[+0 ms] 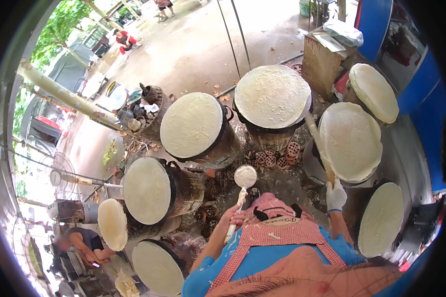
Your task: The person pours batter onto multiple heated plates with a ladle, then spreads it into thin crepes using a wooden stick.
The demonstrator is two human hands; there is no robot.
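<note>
My bare left hand [233,218] grips the batter-smeared handle of a ladle [245,176]. Pale batter fills the ladle's bowl, held in front of my checked apron [278,232]. In a white knit glove, my right hand [336,197] is closed around a long flat wooden stick [319,148]. The stick runs along the left edge of a thin round flatbread [351,141] on the right griddle; whether it touches is unclear. Its far end lies near the rim of the back griddle, which a larger flatbread [272,96] covers.
More batter-covered griddles stand on drum stoves around me, at left [191,125], lower left [147,190] and right [380,219]. Perforated coal briquettes [270,160] lie between the stoves. Flatbreads are stacked at the upper right [374,92] and left [112,224]. A person [87,243] sits at lower left.
</note>
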